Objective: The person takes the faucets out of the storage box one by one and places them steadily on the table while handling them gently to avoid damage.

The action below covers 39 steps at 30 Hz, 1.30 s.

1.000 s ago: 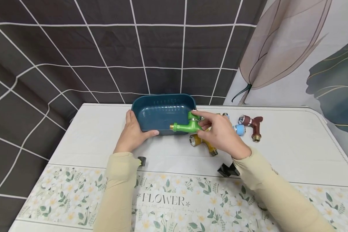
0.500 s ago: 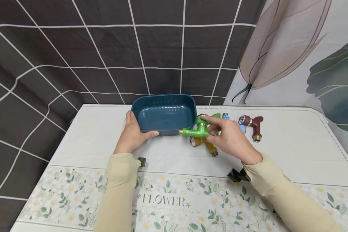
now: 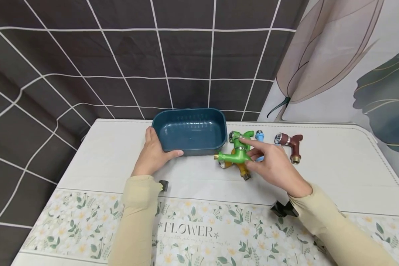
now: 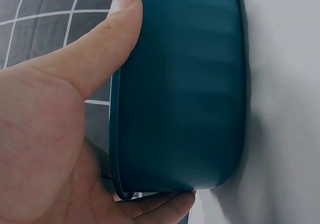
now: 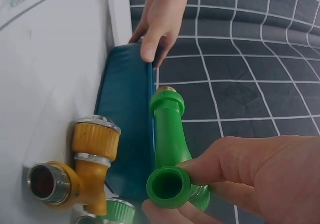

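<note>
A dark teal plastic basin (image 3: 193, 135) stands at the back of the table. My left hand (image 3: 152, 155) holds its left front corner, the thumb (image 4: 115, 32) at the front rim and the fingers against the left end. My right hand (image 3: 274, 162) pinches a bright green faucet (image 3: 237, 156) by its spout end, just right of the basin. The faucet's brass threaded end (image 5: 166, 89) points left. Beneath and behind it lie a yellow faucet (image 3: 244, 170) and another green faucet (image 3: 248, 135), both partly covered in the head view.
A light blue faucet (image 3: 259, 136) is partly hidden behind my right hand. Farther right lies a dark red faucet (image 3: 294, 147). Behind the table (image 3: 345, 166) hangs a dark curtain with a white grid (image 3: 186, 55).
My right hand has moved right with the green faucet, from over the basin to above the other faucets. The left hand and basin have stayed in place.
</note>
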Available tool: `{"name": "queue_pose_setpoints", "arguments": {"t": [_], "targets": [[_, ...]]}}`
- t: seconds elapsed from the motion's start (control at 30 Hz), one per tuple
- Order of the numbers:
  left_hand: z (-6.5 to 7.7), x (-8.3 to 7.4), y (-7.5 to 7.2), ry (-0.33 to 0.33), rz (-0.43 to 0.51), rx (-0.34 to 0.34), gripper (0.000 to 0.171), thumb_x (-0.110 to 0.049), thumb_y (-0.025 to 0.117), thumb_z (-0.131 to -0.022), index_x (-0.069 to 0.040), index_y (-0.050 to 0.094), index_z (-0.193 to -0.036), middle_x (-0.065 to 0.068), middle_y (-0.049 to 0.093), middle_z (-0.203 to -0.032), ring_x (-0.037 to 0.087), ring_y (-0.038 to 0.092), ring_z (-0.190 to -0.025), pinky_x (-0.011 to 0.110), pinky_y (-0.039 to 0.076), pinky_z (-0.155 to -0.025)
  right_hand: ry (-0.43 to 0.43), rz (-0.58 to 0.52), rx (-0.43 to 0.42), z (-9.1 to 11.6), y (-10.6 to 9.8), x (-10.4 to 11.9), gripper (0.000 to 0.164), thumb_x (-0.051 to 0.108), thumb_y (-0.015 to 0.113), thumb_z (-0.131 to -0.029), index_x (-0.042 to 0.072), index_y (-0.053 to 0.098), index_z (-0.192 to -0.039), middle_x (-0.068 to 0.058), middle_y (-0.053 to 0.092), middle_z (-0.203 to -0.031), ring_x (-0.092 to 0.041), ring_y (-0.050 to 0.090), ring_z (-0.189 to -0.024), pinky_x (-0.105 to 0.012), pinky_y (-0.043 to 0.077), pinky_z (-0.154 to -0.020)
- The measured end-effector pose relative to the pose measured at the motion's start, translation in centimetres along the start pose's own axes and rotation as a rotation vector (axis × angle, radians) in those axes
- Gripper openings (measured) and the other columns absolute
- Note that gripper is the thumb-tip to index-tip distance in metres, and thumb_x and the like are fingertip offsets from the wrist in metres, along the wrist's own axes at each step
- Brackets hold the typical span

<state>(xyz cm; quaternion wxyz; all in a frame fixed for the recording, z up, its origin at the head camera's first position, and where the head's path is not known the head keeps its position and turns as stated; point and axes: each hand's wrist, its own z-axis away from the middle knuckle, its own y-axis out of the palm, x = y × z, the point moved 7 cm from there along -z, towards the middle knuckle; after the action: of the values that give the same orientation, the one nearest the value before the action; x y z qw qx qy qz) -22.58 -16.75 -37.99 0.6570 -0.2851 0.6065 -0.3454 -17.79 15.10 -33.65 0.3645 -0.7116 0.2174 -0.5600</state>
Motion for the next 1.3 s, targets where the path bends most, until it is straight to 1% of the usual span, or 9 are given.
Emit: {"name": "queue_pose_setpoints", "arguments": {"t": [0.27, 0.47, 0.6, 0.7, 0.77, 0.83, 0.93, 1.03, 1.3], "targets": [[0.0, -0.1, 0.1, -0.004, -0.001, 0.000, 0.132, -0.048, 0.081, -0.082, 0.008, -0.013, -0.155, 0.022, -0.011, -0.165, 0.040, 0.021, -0.149, 0.048, 0.027, -0.118, 0.006, 0.016, -0.002, 1.0, -0.2, -0.8, 0.060, 0.001, 0.075, -0.082, 0.012, 0.062, -0.139, -0.005, 0.075, -0.091, -0.022, 0.071, -0.087, -0.030, 0.052, -0.064], [0.0, -0.1, 0.0, 0.001, -0.006, -0.005, 0.132, -0.049, 0.081, -0.082, 0.009, -0.012, -0.155, 0.022, -0.010, -0.165, 0.041, 0.022, -0.149, 0.048, 0.027, -0.118, -0.008, -0.002, -0.015, 1.9, -0.6, -1.2, 0.063, -0.005, 0.074, -0.080, 0.012, 0.062, -0.139, -0.006, 0.075, -0.091, -0.022, 0.071, -0.085, -0.027, 0.051, -0.060], [0.0, -0.2, -0.1, 0.001, -0.004, -0.008, 0.131, -0.049, 0.082, -0.082, 0.009, -0.011, -0.155, 0.022, -0.009, -0.165, 0.041, 0.023, -0.148, 0.048, 0.028, -0.118, -0.008, -0.004, -0.007, 2.6, -0.8, -1.6, 0.065, -0.006, 0.074, -0.079, 0.012, 0.061, -0.141, -0.006, 0.076, -0.093, -0.024, 0.073, -0.087, -0.033, 0.047, -0.067], [0.0, -0.2, -0.1, -0.002, -0.004, -0.007, 0.131, -0.048, 0.082, -0.082, 0.010, -0.010, -0.155, 0.022, -0.010, -0.165, 0.040, 0.022, -0.149, 0.047, 0.027, -0.118, -0.007, -0.013, -0.004, 3.0, -0.8, -1.9, 0.067, -0.006, 0.075, -0.078, 0.012, 0.060, -0.141, -0.007, 0.076, -0.093, -0.025, 0.073, -0.088, -0.045, 0.039, -0.081], [0.0, -0.1, -0.1, -0.003, -0.005, -0.006, 0.131, -0.048, 0.082, -0.082, 0.010, -0.010, -0.155, 0.022, -0.010, -0.165, 0.040, 0.021, -0.149, 0.048, 0.027, -0.118, -0.007, -0.020, 0.000, 3.2, -0.8, -2.1, 0.067, -0.007, 0.075, -0.078, 0.011, 0.060, -0.141, -0.007, 0.076, -0.093, -0.025, 0.073, -0.087, -0.046, 0.043, -0.083], [0.0, -0.1, 0.0, -0.008, -0.005, -0.003, 0.131, -0.049, 0.081, -0.082, 0.010, -0.010, -0.155, 0.022, -0.011, -0.165, 0.040, 0.020, -0.150, 0.048, 0.027, -0.118, -0.006, -0.028, 0.003, 3.5, -0.8, -2.3, 0.067, -0.008, 0.075, -0.078, 0.010, 0.060, -0.141, -0.008, 0.075, -0.092, -0.024, 0.072, -0.086, -0.039, 0.047, -0.082], [0.0, -0.1, 0.1, -0.013, -0.006, -0.001, 0.131, -0.050, 0.081, -0.082, 0.010, -0.010, -0.155, 0.022, -0.011, -0.165, 0.040, 0.019, -0.150, 0.048, 0.026, -0.118, 0.006, -0.032, 0.012, 3.9, -0.7, -2.8, 0.067, -0.008, 0.075, -0.078, 0.009, 0.060, -0.141, -0.008, 0.075, -0.094, -0.023, 0.071, -0.087, -0.028, 0.053, -0.060], [0.0, -0.1, 0.1, -0.019, -0.011, -0.001, 0.132, -0.051, 0.081, -0.082, 0.010, -0.011, -0.155, 0.021, -0.012, -0.165, 0.040, 0.018, -0.150, 0.048, 0.027, -0.118, 0.026, -0.034, 0.014, 4.3, -0.7, -3.2, 0.068, -0.006, 0.076, -0.079, 0.011, 0.059, -0.142, -0.008, 0.075, -0.095, -0.023, 0.070, -0.087, -0.025, 0.050, -0.057], [0.1, 0.0, 0.1, -0.021, -0.012, -0.004, 0.132, -0.051, 0.081, -0.081, 0.010, -0.011, -0.154, 0.022, -0.012, -0.165, 0.040, 0.017, -0.150, 0.049, 0.026, -0.118, 0.042, -0.025, 0.024, 5.0, -0.5, -4.0, 0.067, -0.006, 0.078, -0.078, 0.010, 0.060, -0.141, -0.007, 0.074, -0.093, -0.022, 0.070, -0.086, -0.024, 0.053, -0.059]]}}
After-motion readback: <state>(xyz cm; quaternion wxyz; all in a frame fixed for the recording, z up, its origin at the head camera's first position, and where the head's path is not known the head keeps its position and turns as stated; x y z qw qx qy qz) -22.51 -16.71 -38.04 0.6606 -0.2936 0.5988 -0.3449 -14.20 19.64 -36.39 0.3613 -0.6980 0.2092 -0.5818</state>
